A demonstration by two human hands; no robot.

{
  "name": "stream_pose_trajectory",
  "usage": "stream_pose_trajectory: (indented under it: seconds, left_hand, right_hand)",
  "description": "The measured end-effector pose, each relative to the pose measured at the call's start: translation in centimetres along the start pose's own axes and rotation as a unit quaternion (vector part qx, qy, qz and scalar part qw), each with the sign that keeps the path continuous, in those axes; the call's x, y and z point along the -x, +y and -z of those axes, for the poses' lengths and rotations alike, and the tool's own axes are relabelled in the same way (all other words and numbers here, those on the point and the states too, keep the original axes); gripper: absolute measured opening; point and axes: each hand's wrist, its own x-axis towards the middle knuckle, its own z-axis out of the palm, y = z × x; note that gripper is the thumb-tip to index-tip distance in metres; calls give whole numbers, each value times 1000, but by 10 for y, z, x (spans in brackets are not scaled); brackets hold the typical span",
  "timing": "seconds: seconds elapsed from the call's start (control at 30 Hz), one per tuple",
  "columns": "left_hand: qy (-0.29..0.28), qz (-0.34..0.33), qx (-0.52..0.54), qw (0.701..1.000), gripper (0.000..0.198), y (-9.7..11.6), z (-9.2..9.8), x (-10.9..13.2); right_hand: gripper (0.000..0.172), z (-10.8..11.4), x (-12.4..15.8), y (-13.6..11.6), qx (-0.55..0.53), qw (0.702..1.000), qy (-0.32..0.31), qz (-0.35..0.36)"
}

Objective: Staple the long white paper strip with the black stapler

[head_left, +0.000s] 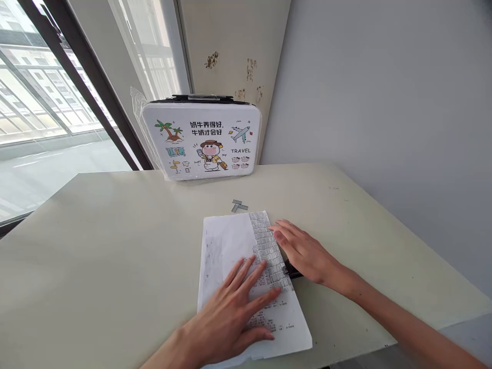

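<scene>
A stack of printed paper lies on the table, with rows of short, dark metallic-looking marks, like staples, along its upper right side. My left hand rests flat on the sheets, fingers spread. At the right edge of the stack is my right hand, its fingers stretched out and held close together, fingertips by the paper's edge. Beneath that palm a black object pokes out, probably a stapler; most of it is hidden. Beyond the paper's top edge lie several small grey staple strips.
A white case with cartoon travel prints and clear plastic wrap stands at the back of the pale table. A grey wall runs along the right, and a sliding glass door is at the left.
</scene>
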Motion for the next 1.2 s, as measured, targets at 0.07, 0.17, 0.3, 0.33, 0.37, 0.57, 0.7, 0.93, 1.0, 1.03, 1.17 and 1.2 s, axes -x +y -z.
stream_pose_trajectory:
  seconds: [0.07,0.17,0.3,0.33,0.37,0.57,0.7,0.93,1.0,1.03,1.17,1.2]
  left_hand:
    - [-4,-11,5,1000,69,-3,-4,-6]
    - [3,-18,16,1000,65,-4,-9,-14]
    - [10,-18,19,1000,62,-5,-14,-24]
    - [10,-19,18,1000,62,-6,-14,-26]
    - [11,-21,17,1000,62,-7,-15,-28]
    - [19,-28,9,999,63,-11,-18,-35]
    - [18,-26,-1,1000,62,-11,-21,-37]
    - [35,-30,-5,999,63,-11,-22,-38]
    - [33,-28,-4,999,62,-11,-22,-39]
    - [30,-27,-4,999,61,-11,-22,-39]
    - [19,-23,-4,1000,57,-10,-22,-40]
    - [20,-22,-4,1000,57,-10,-22,-40]
  right_hand:
    - [69,-2,-1,2,-6,1000,-5,9]
    - [69,-3,-2,2,-1,1000,-20,1]
    - [73,-2,-2,-2,16,999,-31,-23]
    - [73,-2,-2,-3,21,999,-33,-25]
    - [74,-2,-2,-4,27,999,-36,-25]
    - [73,-2,-2,-11,75,995,-48,-51]
    - [73,-3,-1,-14,103,990,-65,-65]
    - [71,-7,-2,-10,128,988,-63,-55]
    - [71,-8,-2,-9,128,989,-59,-52]
    - [71,-9,-2,-8,128,989,-58,-51]
    - [70,-9,-3,-7,134,987,-65,-55]
    - [69,-9,-3,-7,136,987,-68,-58]
